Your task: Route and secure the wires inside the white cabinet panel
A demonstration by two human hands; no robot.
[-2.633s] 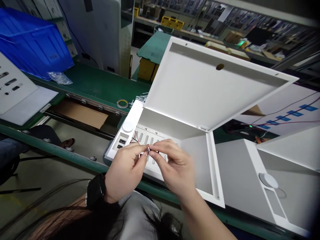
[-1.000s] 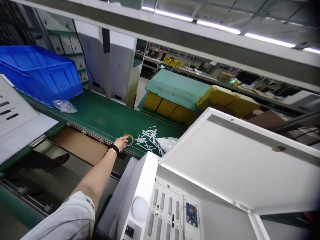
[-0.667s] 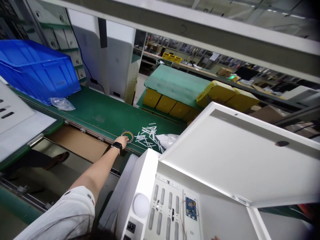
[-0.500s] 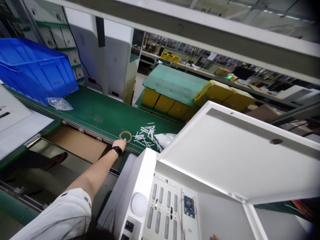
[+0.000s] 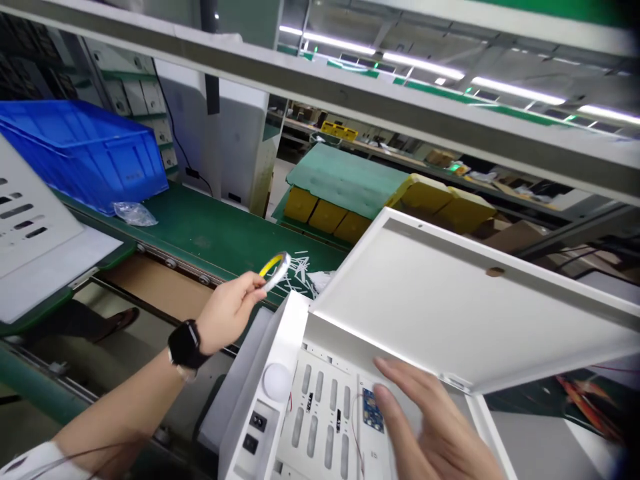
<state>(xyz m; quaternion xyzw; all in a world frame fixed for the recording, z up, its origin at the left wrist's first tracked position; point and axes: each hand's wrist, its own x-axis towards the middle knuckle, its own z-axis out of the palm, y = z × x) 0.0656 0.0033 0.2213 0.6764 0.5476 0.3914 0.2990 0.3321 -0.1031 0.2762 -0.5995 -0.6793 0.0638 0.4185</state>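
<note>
At 9 o'clock, a yellow tape roll (image 5: 273, 270) with a silvery-white rim shows against a green conveyor belt (image 5: 215, 240). A ribbed blue crate (image 5: 83, 157) sits at 10 o'clock, yellow boxes (image 5: 323, 217) under teal foam (image 5: 345, 180) at 1, a white lid (image 5: 440, 300) at 3, and a blue circuit board (image 5: 373, 410) at 5.

Left hand (image 5: 230, 313): raised, fingers curled in a pinch, thumb on top. Left forearm (image 5: 127, 400): extended, rising from lower left. Right hand (image 5: 425, 420): lowered, slightly blurred, fingers spread open, pointing up and left.
</note>
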